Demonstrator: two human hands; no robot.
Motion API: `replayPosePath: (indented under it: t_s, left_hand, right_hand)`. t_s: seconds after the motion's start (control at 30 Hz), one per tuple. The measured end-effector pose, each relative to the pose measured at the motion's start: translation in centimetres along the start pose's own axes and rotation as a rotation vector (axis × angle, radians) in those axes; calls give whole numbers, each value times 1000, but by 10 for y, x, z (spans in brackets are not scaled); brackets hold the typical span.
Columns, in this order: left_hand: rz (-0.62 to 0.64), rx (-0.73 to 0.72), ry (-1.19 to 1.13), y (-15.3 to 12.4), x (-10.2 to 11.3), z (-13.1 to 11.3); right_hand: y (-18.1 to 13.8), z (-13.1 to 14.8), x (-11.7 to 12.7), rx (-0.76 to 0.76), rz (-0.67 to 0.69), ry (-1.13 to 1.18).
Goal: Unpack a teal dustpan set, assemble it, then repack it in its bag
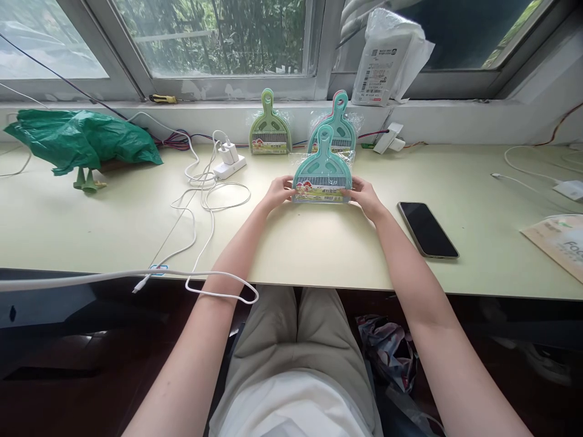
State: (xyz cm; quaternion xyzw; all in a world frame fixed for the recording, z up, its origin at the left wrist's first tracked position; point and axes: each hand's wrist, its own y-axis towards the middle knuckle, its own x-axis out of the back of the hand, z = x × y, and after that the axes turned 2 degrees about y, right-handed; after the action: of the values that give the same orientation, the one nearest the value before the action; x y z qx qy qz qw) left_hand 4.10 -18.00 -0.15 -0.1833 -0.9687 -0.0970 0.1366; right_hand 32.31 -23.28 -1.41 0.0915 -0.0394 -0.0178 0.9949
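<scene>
Between my hands a teal mini dustpan and brush set (322, 173) in clear plastic wrap stands upright on the table. My left hand (279, 193) grips its lower left edge, and my right hand (365, 195) grips its lower right edge, thumbs on the front. Right behind it another wrapped teal dustpan set (342, 126) leans against the wall under the window, with a bit of red showing at its handle. A wrapped green dustpan set (269, 128) leans on the same wall, further left.
A black phone (428, 229) lies right of my right hand. White cables (212, 200) and a power strip (230, 165) spread on the left, beside a green plastic bag (86, 138). A white package (385, 64) and a screwdriver (163, 99) rest on the sill.
</scene>
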Motion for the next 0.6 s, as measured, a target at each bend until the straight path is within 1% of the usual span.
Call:
replayPosePath:
  t_s: [0.23, 0.37, 0.5, 0.6]
  left_hand:
    - [-24, -9, 13, 0, 1, 1]
    - [-32, -15, 37, -1, 1, 1]
    - [-59, -22, 67, -3, 1, 2]
    - [-54, -38, 71, -3, 2, 3]
  right_hand:
    - [-1, 4, -1, 50, 7, -42]
    - [1, 1, -3, 54, -21, -59]
    - [2, -2, -4, 92, -30, -94]
    - [3, -3, -4, 114, -39, -111]
